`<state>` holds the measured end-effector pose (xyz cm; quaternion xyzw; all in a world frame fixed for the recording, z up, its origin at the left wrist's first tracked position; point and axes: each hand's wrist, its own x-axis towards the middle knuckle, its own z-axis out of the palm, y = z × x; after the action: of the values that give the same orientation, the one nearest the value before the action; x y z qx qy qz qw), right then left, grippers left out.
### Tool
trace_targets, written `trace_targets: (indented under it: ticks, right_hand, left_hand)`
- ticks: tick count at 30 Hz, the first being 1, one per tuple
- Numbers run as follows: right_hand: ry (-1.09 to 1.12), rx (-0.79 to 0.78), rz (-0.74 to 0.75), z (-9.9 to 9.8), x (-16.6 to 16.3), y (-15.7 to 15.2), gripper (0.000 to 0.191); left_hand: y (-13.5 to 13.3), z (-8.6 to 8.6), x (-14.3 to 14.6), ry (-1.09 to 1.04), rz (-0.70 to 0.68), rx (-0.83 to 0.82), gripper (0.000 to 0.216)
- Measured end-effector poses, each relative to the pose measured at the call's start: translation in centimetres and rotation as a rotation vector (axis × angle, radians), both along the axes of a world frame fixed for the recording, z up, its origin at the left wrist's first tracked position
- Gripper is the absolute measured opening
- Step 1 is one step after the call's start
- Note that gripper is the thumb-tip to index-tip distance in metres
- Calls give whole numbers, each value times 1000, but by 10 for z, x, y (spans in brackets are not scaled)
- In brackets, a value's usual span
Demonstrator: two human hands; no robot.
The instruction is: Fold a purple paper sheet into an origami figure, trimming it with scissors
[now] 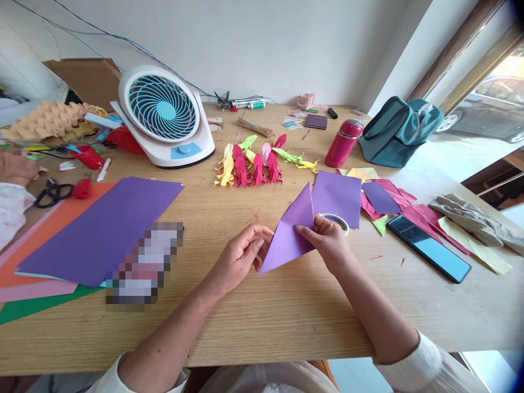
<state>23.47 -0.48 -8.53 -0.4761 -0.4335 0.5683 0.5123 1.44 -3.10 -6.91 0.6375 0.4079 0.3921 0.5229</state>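
A square of purple paper (291, 232), folded into a triangle, is held up above the table. My right hand (327, 240) pinches its right side, thumb on the front face and the other fingers behind. At the left edge, my left hand (245, 251) has its fingers curled, with some fingertips going behind the paper. Just behind my right hand lies another purple sheet (336, 196) with a white roll of tape (339, 221) partly hidden by the hand. Several folded paper figures (249, 164) in red, yellow, green and pink stand farther back.
Left are stacked coloured sheets (102, 229), a blurred-out object (147, 265), scissors (53, 192) and a co-worker's hand (18, 169). A fan (164, 117) stands behind. Right are a phone (429, 245), paper pieces (426, 218), a red flask (344, 143) and a teal bag (399, 131).
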Motion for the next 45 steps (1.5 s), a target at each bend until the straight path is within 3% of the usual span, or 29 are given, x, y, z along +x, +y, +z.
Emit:
trace_targets:
  ticks: [6, 10, 13, 32, 39, 45]
  right_hand:
    - [58, -94, 169, 3, -1, -1, 37]
    - [57, -102, 182, 2, -2, -2, 36]
    - [54, -96, 195, 4, -3, -3, 34]
    - [-55, 28, 307, 7, -1, -7, 30]
    - [-51, 71, 261, 4, -1, -5, 41]
    - [-36, 16, 267, 5, 1, -4, 42]
  left_hand:
    - [3, -10, -1, 78, 12, 250, 30]
    - [6, -12, -3, 194, 4, 469, 36]
    - [6, -12, -4, 215, 10, 530, 37]
    - [6, -9, -7, 203, 14, 578, 28]
    - [3, -2, -10, 242, -120, 531, 37]
    - [2, 2, -9, 267, -152, 455, 37]
